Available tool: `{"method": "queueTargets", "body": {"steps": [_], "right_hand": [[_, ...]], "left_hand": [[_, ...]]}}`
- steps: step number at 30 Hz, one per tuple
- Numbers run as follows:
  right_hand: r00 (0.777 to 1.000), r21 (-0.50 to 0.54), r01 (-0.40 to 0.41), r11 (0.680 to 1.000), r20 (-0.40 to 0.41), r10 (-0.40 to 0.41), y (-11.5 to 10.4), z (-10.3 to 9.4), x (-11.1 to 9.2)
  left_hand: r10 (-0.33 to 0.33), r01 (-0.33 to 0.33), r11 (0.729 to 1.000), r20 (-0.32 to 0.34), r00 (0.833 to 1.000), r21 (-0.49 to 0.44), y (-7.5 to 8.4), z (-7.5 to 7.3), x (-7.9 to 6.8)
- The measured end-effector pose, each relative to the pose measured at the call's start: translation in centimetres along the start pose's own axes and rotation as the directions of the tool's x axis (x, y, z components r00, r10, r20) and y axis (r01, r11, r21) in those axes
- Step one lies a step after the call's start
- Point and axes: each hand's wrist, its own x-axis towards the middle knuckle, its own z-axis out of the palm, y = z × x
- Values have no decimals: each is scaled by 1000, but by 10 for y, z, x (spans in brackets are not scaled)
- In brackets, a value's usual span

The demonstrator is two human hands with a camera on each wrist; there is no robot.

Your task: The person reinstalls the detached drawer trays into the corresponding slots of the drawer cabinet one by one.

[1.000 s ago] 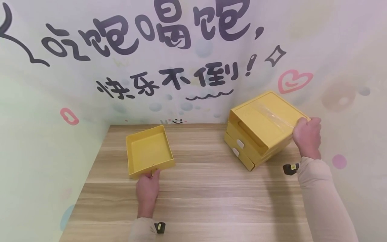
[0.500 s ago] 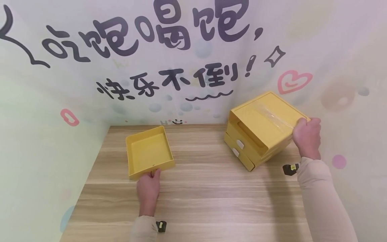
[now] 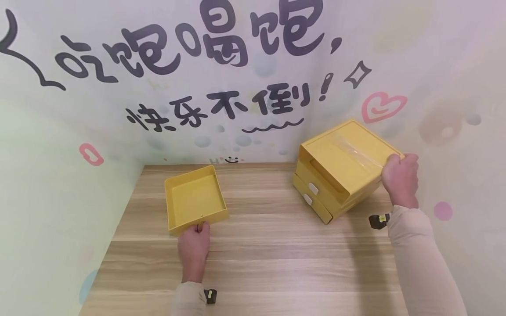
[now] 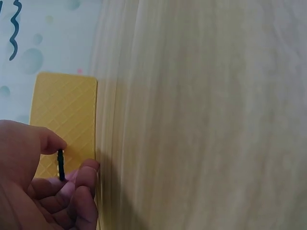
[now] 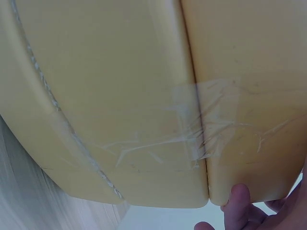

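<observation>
Plainly, the left hand [image 3: 193,248] pinches the small dark pull [image 4: 61,165] on a shallow yellow plastic drawer [image 3: 197,197] at the wood-grain table's [image 3: 284,259] far left. At far right, the right hand [image 3: 401,177] grips the upper edge of a yellow box-shaped plastic cabinet [image 3: 344,158], its top bay vacant.

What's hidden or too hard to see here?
Head view: inside the bottom drawer of the cabinet, hidden by its front.
Left wrist view: the black piece the left hand pinches; too small to name.
Right wrist view: part of the right hand, cut off by frame edges.
</observation>
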Motion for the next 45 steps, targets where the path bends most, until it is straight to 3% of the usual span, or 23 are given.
{"method": "queueTargets", "body": {"steps": [12, 16, 22, 30, 35, 42, 45], "right_hand": [[1000, 4, -2, 1000, -5, 2, 0, 2, -3], [1000, 1, 0, 1000, -9, 0, 0, 1, -3], [1000, -7, 5, 1000, -17, -5, 0, 1, -2], [1000, -3, 0, 1000, -7, 0, -1, 2, -2], [1000, 1, 0, 1000, -7, 0, -1, 1, -1], [1000, 6, 0, 1000, 0, 0, 1, 1, -1], [1000, 6, 3, 1000, 1, -3, 0, 0, -1]], "left_hand": [[53, -52, 999, -104, 993, 12, -3, -2, 5], [12, -16, 999, -107, 994, -38, -2, -4, 4], [-78, 71, 985, -33, 996, -154, -2, -5, 1], [-139, 154, 928, 69, 988, -340, -4, -7, -3], [-117, 148, 889, 98, 988, -434, -6, -6, -3], [-71, 122, 859, 119, 990, -497, -11, -4, -1], [-60, 128, 831, 142, 988, -541, -14, -4, 1]]}}
